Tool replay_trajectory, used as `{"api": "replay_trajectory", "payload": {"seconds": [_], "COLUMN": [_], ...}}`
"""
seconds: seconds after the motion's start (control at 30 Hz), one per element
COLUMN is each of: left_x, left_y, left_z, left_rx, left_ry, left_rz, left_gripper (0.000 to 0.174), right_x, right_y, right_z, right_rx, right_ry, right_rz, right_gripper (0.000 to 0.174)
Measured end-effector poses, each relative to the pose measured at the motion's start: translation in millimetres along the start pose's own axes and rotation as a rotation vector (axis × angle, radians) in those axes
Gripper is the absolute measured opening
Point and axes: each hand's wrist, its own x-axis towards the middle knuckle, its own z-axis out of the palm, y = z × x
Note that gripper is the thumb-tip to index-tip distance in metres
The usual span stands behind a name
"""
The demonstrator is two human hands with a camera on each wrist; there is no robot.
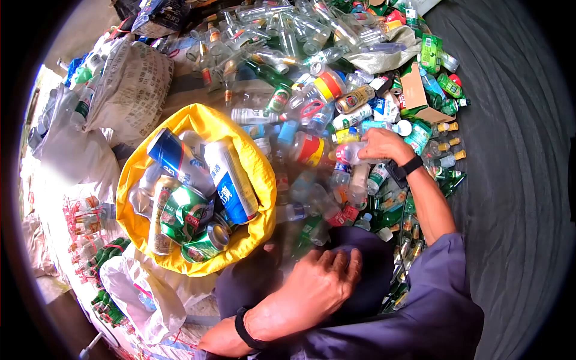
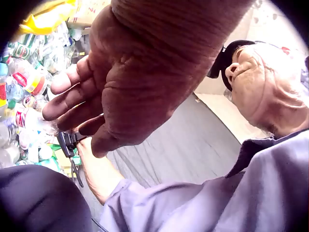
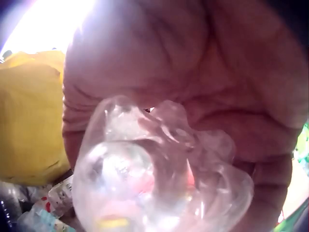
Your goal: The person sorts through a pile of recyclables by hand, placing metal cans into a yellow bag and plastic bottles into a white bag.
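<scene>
The right hand [image 1: 384, 146] reaches over the pile of bottles and grips a clear plastic bottle [image 1: 354, 152] with a pink-red label. In the right wrist view the clear, lobed base of that bottle [image 3: 159, 183] lies under the palm [image 3: 193, 72]. Over the dark-clothed knee hangs the left hand [image 1: 321, 279], nothing in it, its fingers loosely bent. The left wrist view shows its palm [image 2: 135, 92] with relaxed fingers. Left of both hands is a yellow bag [image 1: 264, 174] holding several cans, among them a blue and white can [image 1: 231, 183] and a crushed green can [image 1: 183, 210].
Plastic and glass bottles fill the middle and back. A cardboard box [image 1: 414, 90] stands at the right of the pile, beside dark sheeting [image 1: 504, 180]. White woven sacks [image 1: 135, 84] are at the left, and an open white bag [image 1: 129, 276] lies below the yellow one.
</scene>
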Motion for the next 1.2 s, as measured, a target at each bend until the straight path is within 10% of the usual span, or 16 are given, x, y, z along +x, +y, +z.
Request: {"api": "replay_trajectory", "payload": {"seconds": [0.37,0.77,1.2], "left_x": [5,5,7], "left_y": [2,2,-8], "left_z": [0,-8,-28], "left_rx": [-0.044,0.065,0.015], "left_ry": [-0.15,-0.105,-0.216], "left_rz": [-0.05,0.029,-0.087], "left_gripper": [0.041,0.05,0.052], "right_x": [-27,86,201], "right_y": [31,39,51], "right_z": [115,107,95], "right_rx": [0.169,0.128,-0.368], "right_ry": [-0.236,0.555,0.648], "right_rz": [-0.116,-0.139,-0.155], "right_gripper": [0.061,0.045,0.039]}}
